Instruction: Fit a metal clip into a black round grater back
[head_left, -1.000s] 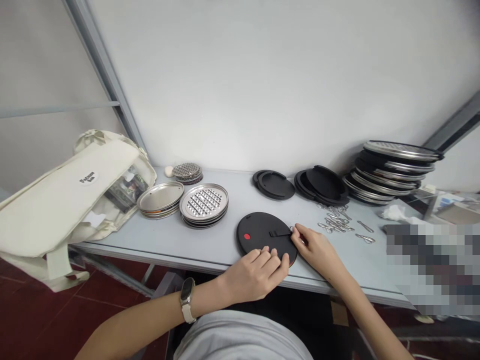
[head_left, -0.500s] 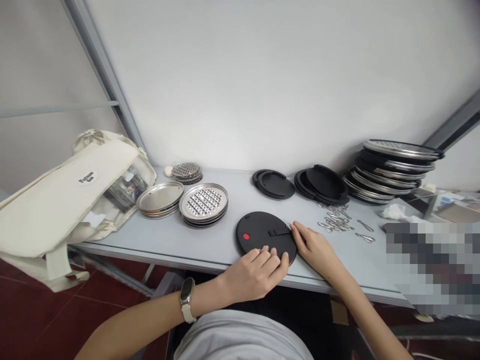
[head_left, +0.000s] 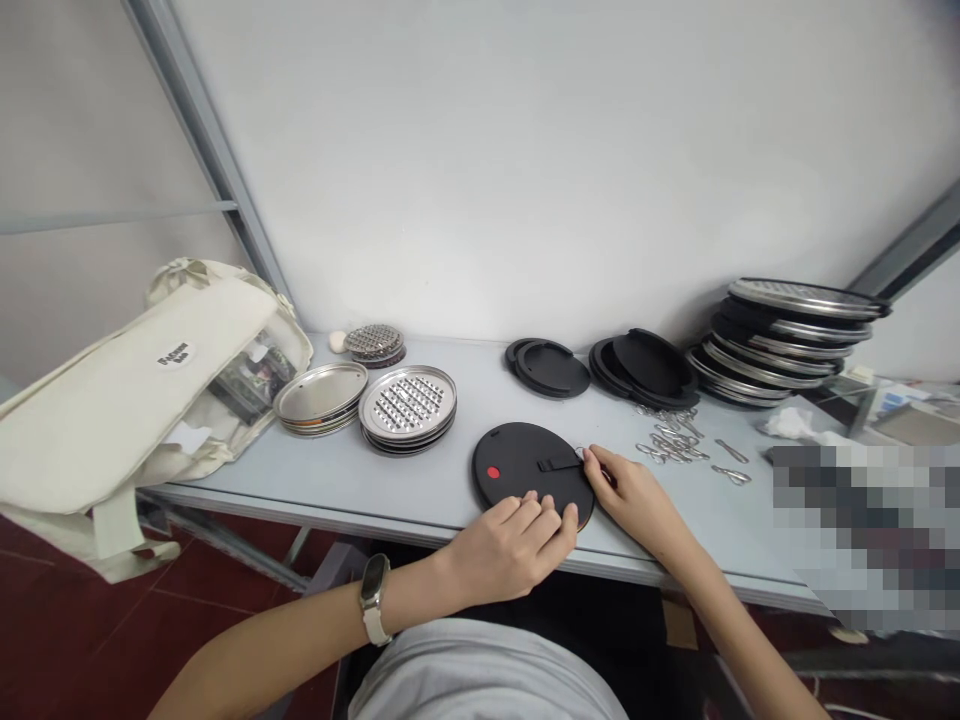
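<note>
A round black disc [head_left: 525,452] lies near the table's front edge, with a red dot on its left side and a small slot near its middle. My left hand [head_left: 517,545] is closed over the disc's front rim, fingers curled on its upper face. At the disc's right edge, my right hand [head_left: 630,495] pinches a thin metal wire clip [head_left: 580,453], mostly covered by the fingertips. A pile of similar metal wire clips [head_left: 675,440] lies to the right of that hand.
Stacked metal grater discs [head_left: 409,405] and plain metal discs [head_left: 322,392] stand to the left, beside a cream bag [head_left: 135,380]. Black discs [head_left: 551,368] and black trays [head_left: 652,365] lie at the back. A tall stack of rimmed grater discs [head_left: 787,345] rises at right.
My right hand has shifted very slightly at the disc's right edge, and a bit more of the wire loop shows. The left hand and disc stay in place.
</note>
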